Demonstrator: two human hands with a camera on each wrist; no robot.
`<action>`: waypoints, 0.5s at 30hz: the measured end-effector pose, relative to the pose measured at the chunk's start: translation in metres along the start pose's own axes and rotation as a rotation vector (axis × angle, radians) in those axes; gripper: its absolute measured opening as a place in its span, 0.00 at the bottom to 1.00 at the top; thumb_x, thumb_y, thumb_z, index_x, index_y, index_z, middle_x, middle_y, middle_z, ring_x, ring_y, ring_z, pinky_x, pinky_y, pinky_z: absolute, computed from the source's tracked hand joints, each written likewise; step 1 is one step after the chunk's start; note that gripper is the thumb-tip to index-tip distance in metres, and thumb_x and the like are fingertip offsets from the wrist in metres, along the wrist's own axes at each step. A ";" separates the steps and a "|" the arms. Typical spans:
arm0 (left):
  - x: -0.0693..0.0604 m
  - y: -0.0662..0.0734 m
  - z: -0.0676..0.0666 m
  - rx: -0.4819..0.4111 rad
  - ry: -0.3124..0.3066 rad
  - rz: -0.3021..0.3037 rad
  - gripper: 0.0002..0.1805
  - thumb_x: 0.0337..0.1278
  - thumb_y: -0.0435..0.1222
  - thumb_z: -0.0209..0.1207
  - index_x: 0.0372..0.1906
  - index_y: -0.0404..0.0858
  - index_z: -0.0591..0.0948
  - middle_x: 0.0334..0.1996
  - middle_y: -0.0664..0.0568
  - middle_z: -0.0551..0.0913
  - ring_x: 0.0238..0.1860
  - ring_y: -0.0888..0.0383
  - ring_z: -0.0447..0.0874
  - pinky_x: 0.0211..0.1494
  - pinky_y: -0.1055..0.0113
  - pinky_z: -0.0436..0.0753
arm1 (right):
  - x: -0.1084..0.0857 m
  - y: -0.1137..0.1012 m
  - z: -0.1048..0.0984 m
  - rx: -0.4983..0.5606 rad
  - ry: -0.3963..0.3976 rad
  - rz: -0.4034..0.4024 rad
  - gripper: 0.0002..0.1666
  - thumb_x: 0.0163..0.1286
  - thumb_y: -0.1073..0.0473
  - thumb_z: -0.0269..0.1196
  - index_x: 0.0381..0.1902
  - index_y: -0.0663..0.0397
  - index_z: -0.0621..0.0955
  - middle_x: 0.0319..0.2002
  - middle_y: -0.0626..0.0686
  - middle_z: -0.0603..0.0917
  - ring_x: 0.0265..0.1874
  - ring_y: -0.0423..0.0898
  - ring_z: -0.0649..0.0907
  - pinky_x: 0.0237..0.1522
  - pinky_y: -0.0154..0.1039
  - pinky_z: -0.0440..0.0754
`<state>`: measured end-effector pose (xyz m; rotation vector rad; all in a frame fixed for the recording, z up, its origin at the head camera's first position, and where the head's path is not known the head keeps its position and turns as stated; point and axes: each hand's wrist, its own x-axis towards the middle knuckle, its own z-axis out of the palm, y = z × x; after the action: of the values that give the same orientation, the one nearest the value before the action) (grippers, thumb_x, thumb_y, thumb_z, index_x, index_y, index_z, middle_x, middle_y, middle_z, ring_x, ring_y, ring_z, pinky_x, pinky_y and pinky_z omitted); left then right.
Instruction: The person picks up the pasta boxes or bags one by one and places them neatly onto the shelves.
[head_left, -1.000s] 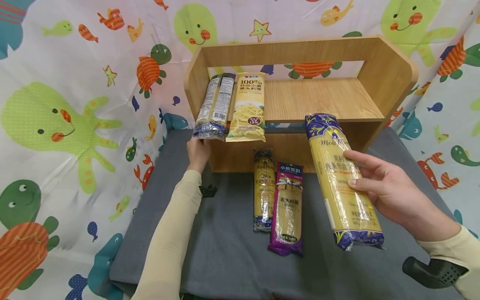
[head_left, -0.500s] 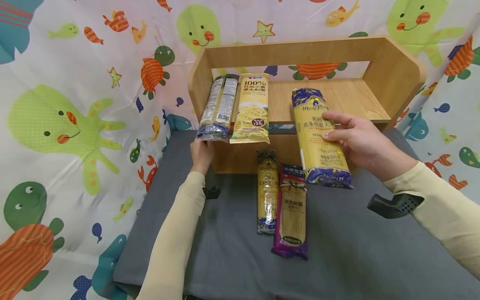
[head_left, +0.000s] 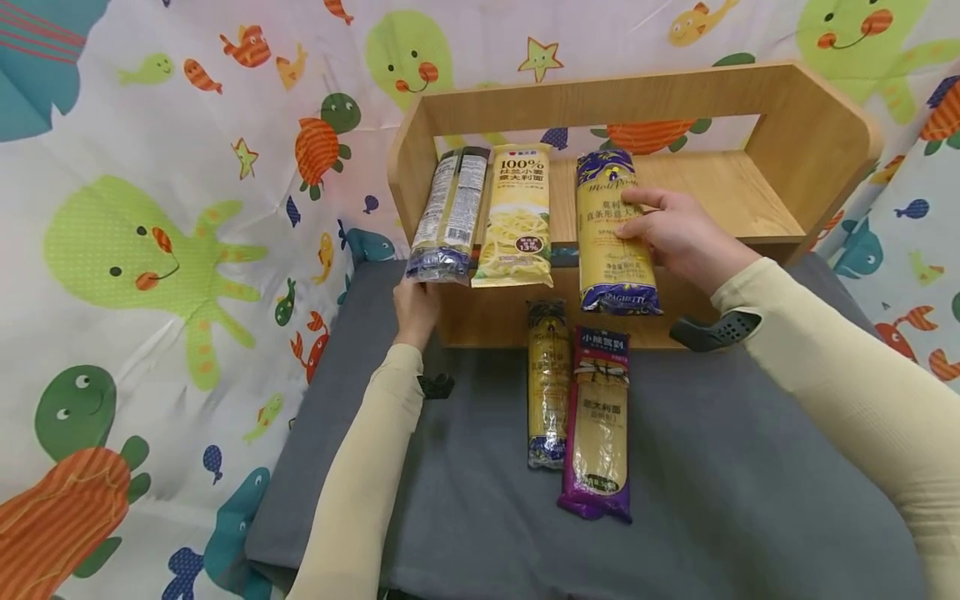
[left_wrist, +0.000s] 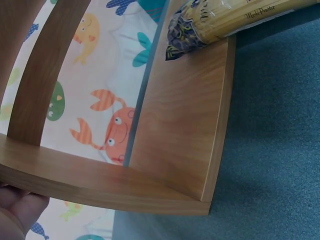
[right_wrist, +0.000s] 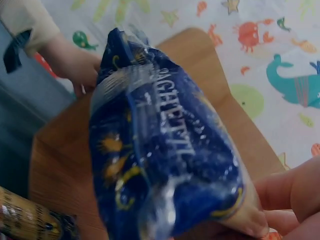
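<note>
My right hand (head_left: 675, 235) pinches a yellow and blue packet of spaghetti (head_left: 611, 250) by its right edge, in front of the upper board of the wooden shelf (head_left: 705, 179). Its blue end fills much of the right wrist view. At the shelf's lower left side, my left hand (head_left: 415, 310) grips the side panel; its fingertips are partly hidden. Two packets lie side by side on the upper board: a spaghetti packet with its printed back showing (head_left: 450, 208) and a yellow pasta packet (head_left: 516, 217). Both jut over the front edge.
Below the shelf, a yellow spaghetti packet (head_left: 547, 383) and a purple pasta packet (head_left: 597, 425) lie next to each other on the grey-covered table (head_left: 465, 517). A cloth with printed sea animals (head_left: 187, 125) hangs behind and to the left.
My right hand has carried the spaghetti packet left and up, from over the table's right side to the upper board beside the yellow packet. The left hand keeps its place on the shelf.
</note>
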<state>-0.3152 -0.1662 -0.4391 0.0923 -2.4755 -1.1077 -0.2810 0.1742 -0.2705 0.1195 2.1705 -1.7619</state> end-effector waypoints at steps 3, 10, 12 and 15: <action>0.000 0.000 -0.001 0.010 0.008 -0.007 0.19 0.80 0.40 0.47 0.58 0.33 0.81 0.50 0.34 0.87 0.46 0.38 0.88 0.48 0.44 0.83 | 0.010 -0.008 0.003 -0.030 0.012 0.006 0.43 0.78 0.64 0.54 0.83 0.42 0.50 0.80 0.58 0.58 0.56 0.42 0.77 0.41 0.29 0.82; -0.002 0.001 0.000 -0.004 -0.010 -0.021 0.18 0.80 0.39 0.48 0.57 0.32 0.81 0.48 0.34 0.87 0.44 0.38 0.87 0.47 0.45 0.82 | 0.032 -0.019 0.007 -0.136 0.032 0.024 0.43 0.78 0.65 0.54 0.83 0.44 0.49 0.77 0.61 0.62 0.45 0.40 0.80 0.37 0.30 0.83; -0.002 0.001 0.000 -0.003 -0.011 -0.017 0.18 0.80 0.39 0.47 0.57 0.32 0.81 0.48 0.34 0.87 0.44 0.39 0.87 0.47 0.45 0.82 | 0.036 -0.020 0.008 -0.159 0.039 0.032 0.44 0.77 0.65 0.54 0.83 0.44 0.49 0.76 0.61 0.63 0.43 0.40 0.80 0.36 0.30 0.83; -0.001 0.002 -0.001 -0.005 -0.005 -0.014 0.18 0.80 0.40 0.48 0.58 0.32 0.81 0.48 0.35 0.87 0.43 0.40 0.87 0.47 0.46 0.83 | 0.041 -0.022 0.009 -0.182 0.048 0.035 0.44 0.77 0.64 0.55 0.83 0.43 0.50 0.76 0.60 0.64 0.42 0.39 0.81 0.35 0.30 0.83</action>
<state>-0.3139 -0.1656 -0.4377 0.1063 -2.4795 -1.1215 -0.3239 0.1544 -0.2645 0.1552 2.3357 -1.5494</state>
